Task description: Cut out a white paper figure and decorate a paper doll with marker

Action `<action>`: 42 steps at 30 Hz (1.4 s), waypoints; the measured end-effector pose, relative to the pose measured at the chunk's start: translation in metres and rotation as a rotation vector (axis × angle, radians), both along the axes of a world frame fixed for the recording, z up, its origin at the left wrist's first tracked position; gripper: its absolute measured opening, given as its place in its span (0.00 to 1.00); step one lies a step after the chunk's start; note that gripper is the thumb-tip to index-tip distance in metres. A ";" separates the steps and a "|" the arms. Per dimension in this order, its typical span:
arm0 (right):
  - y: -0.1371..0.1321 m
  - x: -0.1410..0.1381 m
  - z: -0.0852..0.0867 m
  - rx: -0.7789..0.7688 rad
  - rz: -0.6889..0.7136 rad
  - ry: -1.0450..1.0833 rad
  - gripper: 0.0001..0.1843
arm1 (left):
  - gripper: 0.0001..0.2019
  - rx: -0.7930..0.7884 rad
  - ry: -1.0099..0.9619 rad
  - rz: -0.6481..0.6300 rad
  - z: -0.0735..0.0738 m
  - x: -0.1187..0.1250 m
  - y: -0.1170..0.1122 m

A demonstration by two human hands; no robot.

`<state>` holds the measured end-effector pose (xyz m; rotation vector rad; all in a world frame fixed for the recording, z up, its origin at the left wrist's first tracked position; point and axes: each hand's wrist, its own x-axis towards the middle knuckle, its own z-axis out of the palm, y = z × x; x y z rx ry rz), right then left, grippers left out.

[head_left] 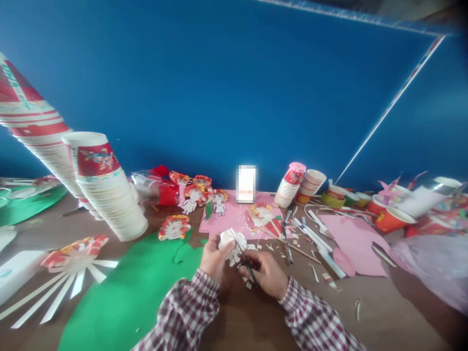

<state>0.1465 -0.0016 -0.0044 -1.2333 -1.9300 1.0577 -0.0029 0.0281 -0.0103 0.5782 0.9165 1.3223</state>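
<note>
My left hand is closed on a small piece of white paper, pinching it between thumb and fingers. In my right hand is a slim pair of scissors with dark handles, the blades angled up to the left against the paper. A white paper cutout lies just beyond my hands, partly hidden by them. Small paper scraps are scattered below the scissors. A pink paper sheet lies beyond my left hand.
Tall stacks of paper cups lean at the left, beside a large green sheet. Paper figures rest at the back. A pen, white strips, more pink paper and cut cups lie rightward. A blue panel stands behind.
</note>
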 end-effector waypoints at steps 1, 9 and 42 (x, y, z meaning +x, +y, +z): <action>0.000 0.000 0.000 -0.004 0.004 0.003 0.11 | 0.22 -0.001 -0.005 -0.001 0.000 0.000 0.000; 0.001 0.002 0.001 -0.011 0.011 -0.021 0.12 | 0.22 -0.018 -0.015 -0.017 0.003 -0.001 -0.001; 0.000 0.001 -0.004 -0.073 0.027 0.071 0.13 | 0.19 -0.039 0.037 -0.081 0.004 -0.003 -0.004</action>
